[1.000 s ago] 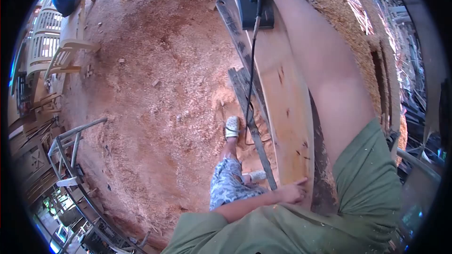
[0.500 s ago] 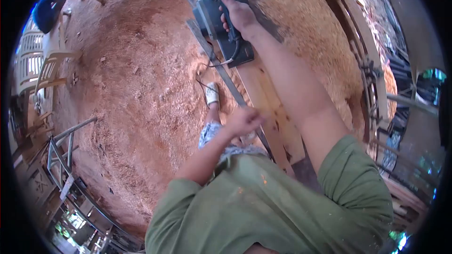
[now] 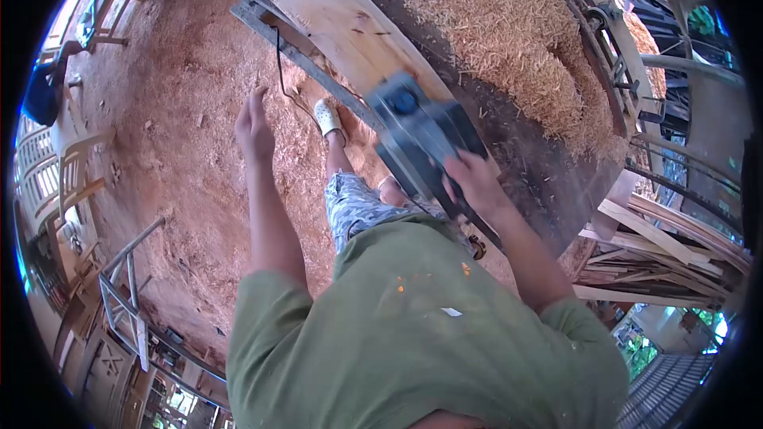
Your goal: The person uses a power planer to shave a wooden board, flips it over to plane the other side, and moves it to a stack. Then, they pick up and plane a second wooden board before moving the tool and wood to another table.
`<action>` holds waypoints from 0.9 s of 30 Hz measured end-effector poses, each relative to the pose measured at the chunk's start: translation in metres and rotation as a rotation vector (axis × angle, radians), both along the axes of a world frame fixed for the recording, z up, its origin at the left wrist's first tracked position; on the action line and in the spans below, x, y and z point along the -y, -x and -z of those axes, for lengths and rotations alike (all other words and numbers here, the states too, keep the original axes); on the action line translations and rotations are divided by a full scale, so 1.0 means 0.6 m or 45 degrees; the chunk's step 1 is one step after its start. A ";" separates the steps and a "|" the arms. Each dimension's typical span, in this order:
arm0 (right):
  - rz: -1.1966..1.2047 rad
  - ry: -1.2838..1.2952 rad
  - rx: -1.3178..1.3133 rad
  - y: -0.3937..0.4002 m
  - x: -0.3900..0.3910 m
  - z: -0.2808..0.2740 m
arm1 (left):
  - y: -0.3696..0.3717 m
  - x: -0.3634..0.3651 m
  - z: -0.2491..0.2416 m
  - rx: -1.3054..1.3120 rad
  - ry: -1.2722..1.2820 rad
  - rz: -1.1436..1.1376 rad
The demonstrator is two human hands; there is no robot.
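Note:
My right hand (image 3: 474, 184) is wrapped round the rear handle of a grey-blue electric hand planer (image 3: 425, 131) with a round front knob. Blurred by motion, the planer is over the near end of a pale wooden board (image 3: 342, 20). The board lies lengthwise along a dark workbench (image 3: 548, 183). Away to the left, my left hand (image 3: 256, 129) is raised above the floor, holding nothing, with its fingers stretched out. A thin black cable (image 3: 280, 71) hangs beside the bench's metal rail (image 3: 318, 75).
Wood shavings (image 3: 501, 24) are heaped on the bench beyond the board and strewn over the floor (image 3: 183, 191). Wooden chairs (image 3: 71, 167) and another person (image 3: 41, 95) are at the left. A metal frame (image 3: 131, 294) stands lower left; stacked planks (image 3: 660, 254) lie right.
My right hand has drawn the planer back along the board toward my body. My left hand has swung out to the left, away from the bench. The view has shifted.

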State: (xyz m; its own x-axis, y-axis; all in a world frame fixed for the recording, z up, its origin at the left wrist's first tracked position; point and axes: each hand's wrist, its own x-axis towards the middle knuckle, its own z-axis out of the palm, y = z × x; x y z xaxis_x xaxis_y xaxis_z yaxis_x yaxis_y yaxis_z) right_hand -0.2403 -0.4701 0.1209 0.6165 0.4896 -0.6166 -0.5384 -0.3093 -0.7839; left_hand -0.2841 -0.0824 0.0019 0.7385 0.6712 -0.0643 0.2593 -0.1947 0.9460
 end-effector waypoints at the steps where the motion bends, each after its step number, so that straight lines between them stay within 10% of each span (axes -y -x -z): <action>1: 0.018 0.067 -0.005 0.032 0.039 -0.006 | -0.048 0.013 -0.022 -0.021 -0.106 0.086; 3: 0.049 0.140 -0.043 0.086 0.124 -0.006 | -0.157 0.012 0.013 0.180 -0.099 0.231; 7: 0.027 0.303 -0.110 0.168 0.269 -0.015 | -0.376 -0.062 0.122 -0.018 -1.521 0.537; 10: 0.087 0.226 -0.224 0.198 0.329 -0.014 | -0.422 -0.032 0.007 -0.778 -0.657 0.270; 13: 0.055 0.218 -0.244 0.195 0.335 -0.021 | -0.444 -0.061 0.019 -0.798 -0.841 0.697; 27: -0.026 0.291 0.031 0.016 0.026 0.014 | -0.449 -0.090 0.007 -0.799 -0.817 0.973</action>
State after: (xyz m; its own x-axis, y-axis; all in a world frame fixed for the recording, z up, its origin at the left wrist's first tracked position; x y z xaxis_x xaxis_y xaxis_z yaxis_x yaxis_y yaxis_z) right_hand -0.2499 -0.4855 0.1123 0.6237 0.3515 -0.6981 -0.5120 -0.4911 -0.7047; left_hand -0.0149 -0.0286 -0.0025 0.9221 0.1101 -0.3710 0.2544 -0.8948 0.3668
